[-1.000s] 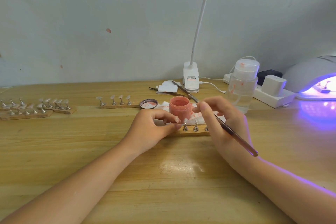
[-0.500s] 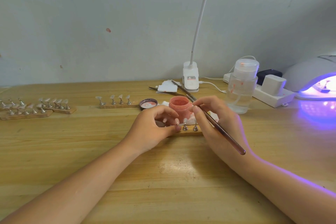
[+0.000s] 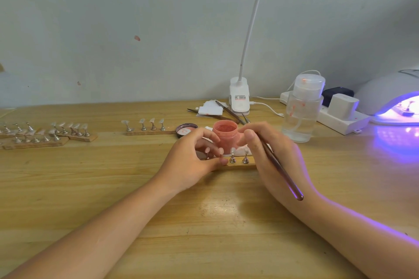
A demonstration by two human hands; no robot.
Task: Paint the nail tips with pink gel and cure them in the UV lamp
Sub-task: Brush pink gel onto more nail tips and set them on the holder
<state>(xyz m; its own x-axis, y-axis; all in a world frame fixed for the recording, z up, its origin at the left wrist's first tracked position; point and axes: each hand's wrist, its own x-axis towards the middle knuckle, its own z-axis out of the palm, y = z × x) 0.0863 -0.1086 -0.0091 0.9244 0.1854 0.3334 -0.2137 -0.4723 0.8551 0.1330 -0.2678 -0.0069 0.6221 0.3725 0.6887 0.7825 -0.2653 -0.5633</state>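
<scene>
Right hand (image 3: 269, 154) pinches brush (image 3: 281, 170), handle pointing 5 o'clock. Left hand (image 3: 192, 161), fingers curled, steadies wooden strip (image 3: 240, 166) of nail tips (image 3: 233, 150). Open pink gel jar (image 3: 225, 135) at 12 o'clock, lit UV lamp (image 3: 390, 95) at 2 o'clock.

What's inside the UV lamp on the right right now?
The UV lamp is lit violet, and a strip with at least one nail-tip stand sits in its opening. The frame edge and the lamp's hood hide the rest, so a count isn't possible.
</scene>
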